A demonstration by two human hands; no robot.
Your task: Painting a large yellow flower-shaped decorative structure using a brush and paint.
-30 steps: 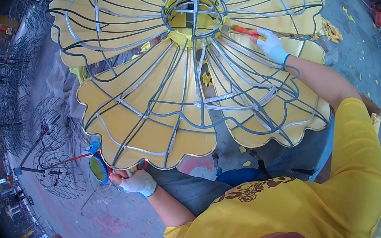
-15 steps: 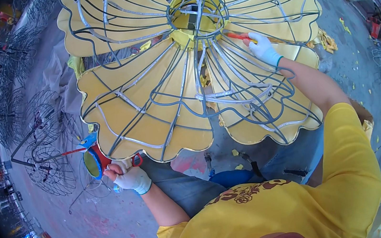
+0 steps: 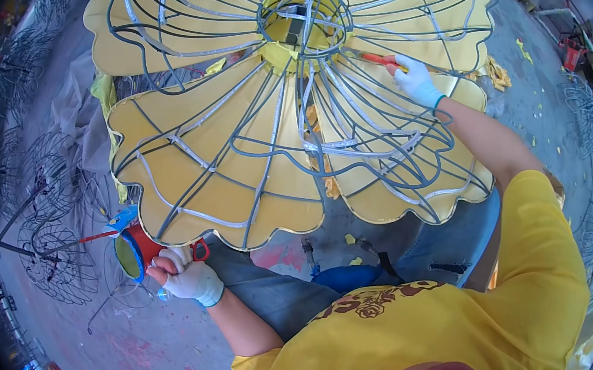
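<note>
- Right grip [image 3: 416, 81]: white-gloved, fingers closed round the handle of a red brush-like tool [image 3: 379, 59].
- Tool: thin, red at the front, some yellow at the hand. Long axis slants from the hand up-left. Working end points at the hub [image 3: 282, 61], near its lower-right edge. Can't tell if the tip touches.
- Left grip [image 3: 193, 279]: gloved, finger ends bare, curled in against a red mug [image 3: 143, 240] at lower left. Hold is firm-looking; exact finger wrap partly hidden.
- Mug: blue rim, mouth toward picture left, loop handle [image 3: 202, 250] on the opposite side. Axis roughly left-right in view; true tilt can't be told. Yellow-green inside; level unclear.
- Blue piece [image 3: 123, 218] just beside the mug's upper edge, thin red rod [image 3: 97, 236] running left from it.
- Flower frame [image 3: 255, 153]: dark wire over pale yellow petals, scalloped edges, spreading out from the hub in front of the person. Hub is a round yellow-lined opening, dark block [image 3: 297, 30] inside behind crossing wires.
- Jeans [image 3: 265, 286] below the frame, yellow shirt [image 3: 421, 337] nearest the camera.
- Grey floor [image 3: 139, 355], pink stains. Wire frames [image 3: 60, 268] at left; red bin [image 3: 573, 57] far right, contents unclear.
</note>
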